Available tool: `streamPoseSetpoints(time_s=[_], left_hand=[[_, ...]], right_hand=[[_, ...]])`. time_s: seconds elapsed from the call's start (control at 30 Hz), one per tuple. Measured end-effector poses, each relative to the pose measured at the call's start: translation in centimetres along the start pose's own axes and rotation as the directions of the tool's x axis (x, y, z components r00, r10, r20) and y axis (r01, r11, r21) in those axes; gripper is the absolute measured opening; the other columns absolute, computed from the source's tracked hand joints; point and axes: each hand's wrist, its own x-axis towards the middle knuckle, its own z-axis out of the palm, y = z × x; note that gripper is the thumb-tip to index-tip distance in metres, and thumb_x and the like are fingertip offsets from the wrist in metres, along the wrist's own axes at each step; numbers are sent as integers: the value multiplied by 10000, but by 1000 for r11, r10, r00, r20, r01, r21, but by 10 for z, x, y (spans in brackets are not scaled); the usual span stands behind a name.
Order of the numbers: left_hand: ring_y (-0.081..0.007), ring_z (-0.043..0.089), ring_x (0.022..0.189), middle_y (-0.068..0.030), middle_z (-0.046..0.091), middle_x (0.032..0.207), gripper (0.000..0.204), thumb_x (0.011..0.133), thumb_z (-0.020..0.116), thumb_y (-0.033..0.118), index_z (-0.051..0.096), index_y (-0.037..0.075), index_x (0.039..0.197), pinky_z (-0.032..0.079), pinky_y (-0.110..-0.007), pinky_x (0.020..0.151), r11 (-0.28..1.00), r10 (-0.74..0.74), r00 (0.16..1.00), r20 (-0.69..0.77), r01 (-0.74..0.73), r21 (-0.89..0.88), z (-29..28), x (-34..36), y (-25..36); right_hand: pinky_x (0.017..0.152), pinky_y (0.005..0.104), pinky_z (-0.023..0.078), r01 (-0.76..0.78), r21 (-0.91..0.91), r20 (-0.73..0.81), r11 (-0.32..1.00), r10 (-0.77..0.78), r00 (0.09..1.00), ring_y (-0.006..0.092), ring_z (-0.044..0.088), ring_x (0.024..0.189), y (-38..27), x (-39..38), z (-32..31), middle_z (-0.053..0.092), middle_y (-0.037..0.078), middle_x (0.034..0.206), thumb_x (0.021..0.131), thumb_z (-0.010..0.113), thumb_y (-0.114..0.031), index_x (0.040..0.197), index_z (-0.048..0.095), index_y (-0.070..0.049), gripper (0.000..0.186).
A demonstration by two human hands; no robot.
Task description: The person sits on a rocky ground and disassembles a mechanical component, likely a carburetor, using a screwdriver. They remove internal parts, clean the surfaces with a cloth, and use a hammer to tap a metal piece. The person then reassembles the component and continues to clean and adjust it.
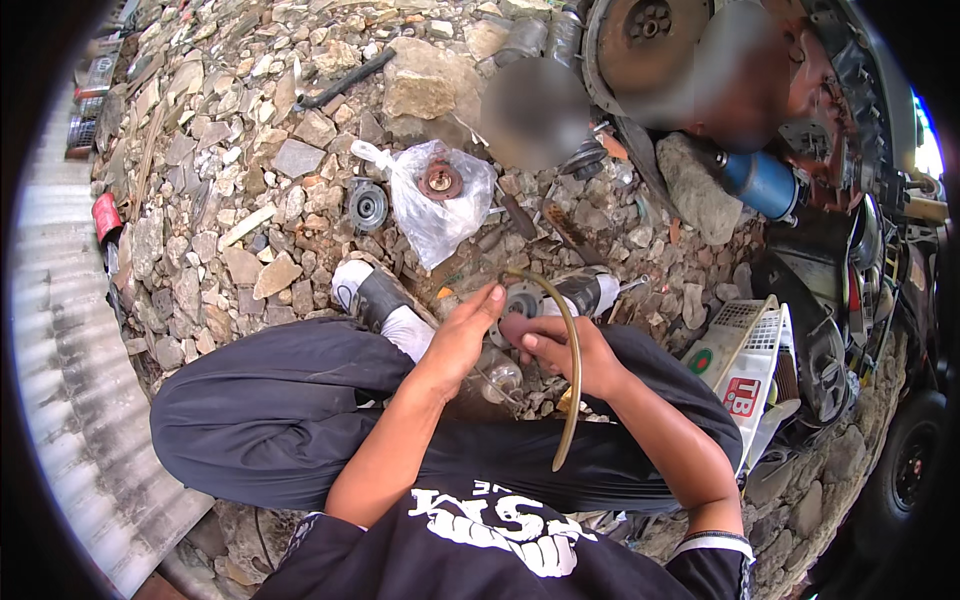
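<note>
i am sitting cross-legged on rocky rubble, my dark trousers filling the lower middle of the view. my left hand (462, 335) is reaching forward with the fingers stretched out and mostly straight, fingertips touching the round metal part (522, 302) that is lying on the stones just ahead of my knees; it is not closing around anything that i can see. my right hand (565, 352) is curling shut around a thin olive-brown hose (572, 375), gripping it near its upper bend. the hose is arching up from beside the round metal part, passing through my right fist and hanging down over my lap, its free end dangling against my trousers. a clear plastic bottle (497, 378) is lying just below my left hand, between both wrists, close to the hose.

further out on the rubble, a clear plastic bag (440, 205) with a rusty round piece inside is resting well apart from my hands, and a dark pulley wheel (367, 205) is sitting just to its left. a white plastic container (745, 365) is leaning beside my right knee. a blue cylinder (762, 183) is sticking out from the rusty engine (700, 60) at the upper right.
</note>
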Motion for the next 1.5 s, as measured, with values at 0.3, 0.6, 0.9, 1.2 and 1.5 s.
streamPoseSetpoints(time_s=[0.3, 0.6, 0.9, 1.2, 1.5], left_hand=[[-233, 503, 1382, -167, 575, 1479, 712, 1084, 496, 541, 494, -31, 1509, 338, -343, 1178, 996, 79, 997, -4, -79, -36, 4, 0, 14], [-233, 578, 1283, -190, 654, 1368, 743, 1071, 516, 557, 506, -63, 1481, 416, -344, 1106, 931, 218, 967, -129, -167, 325, 4, 1, 3], [-223, 548, 1308, -168, 615, 1423, 731, 1087, 457, 574, 514, -35, 1487, 382, -347, 1135, 998, 49, 994, -94, -45, 44, 7, 0, 11], [-246, 527, 1368, -179, 570, 1473, 774, 1074, 418, 634, 497, -8, 1500, 359, -415, 1178, 977, -152, 988, -8, 149, -153, 9, 1, 3], [-235, 514, 1369, -177, 576, 1450, 746, 1087, 386, 622, 532, -8, 1458, 370, -428, 1163, 983, -171, 971, -167, 158, -94, 17, 10, -10]], right_hand=[[648, 348, 533, 263, -428, -88, 865, -330, 940, 235, 668, 760, -23, -6, -34, 691, 102, 966, 992, 628, -80, 1313, 673, -28, 329], [744, 435, 581, 232, -787, 23, 572, -348, 937, 345, 686, 938, -13, -13, 2, 654, 112, 1028, 822, 679, 0, 1360, 667, -160, 562], [759, 434, 593, 198, -807, -75, 557, -428, 900, 352, 693, 936, -1, -7, 4, 634, 151, 1126, 870, 650, -28, 1424, 634, -206, 582], [662, 439, 571, 233, -769, -204, 595, -574, 793, 319, 675, 737, 9, 5, 14, 569, 160, 1191, 867, 675, 24, 1336, 698, -144, 500], [744, 457, 597, 130, -819, -138, 559, -413, 900, 330, 705, 923, -5, -6, 10, 588, 116, 1208, 868, 639, 30, 1376, 655, -152, 539]])
